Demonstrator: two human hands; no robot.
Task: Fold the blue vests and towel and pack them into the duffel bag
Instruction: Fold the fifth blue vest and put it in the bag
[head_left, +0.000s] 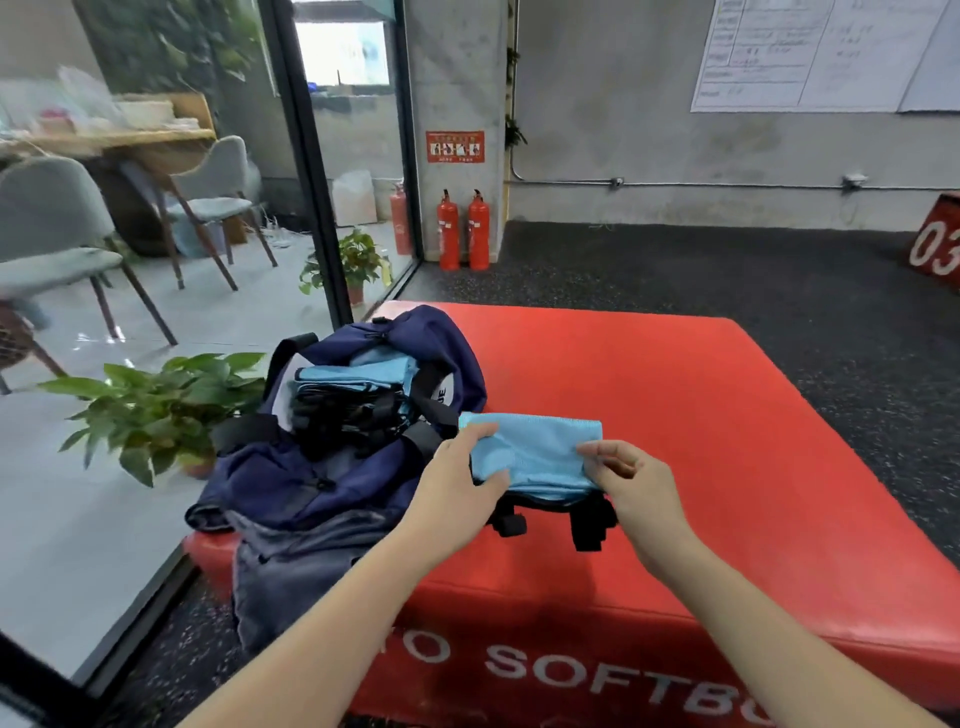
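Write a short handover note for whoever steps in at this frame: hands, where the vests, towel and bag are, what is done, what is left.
Left hand pinches the left end of a folded blue vest; right hand pinches its right end. The vest is at the red soft box, its black straps hanging toward you, just right of the duffel bag.
Done: the bag lies open with folded blue vests already inside.
Left: put this vest in. A dark grey cloth, possibly the towel, hangs unfolded over the box's front left corner; fold and pack it.
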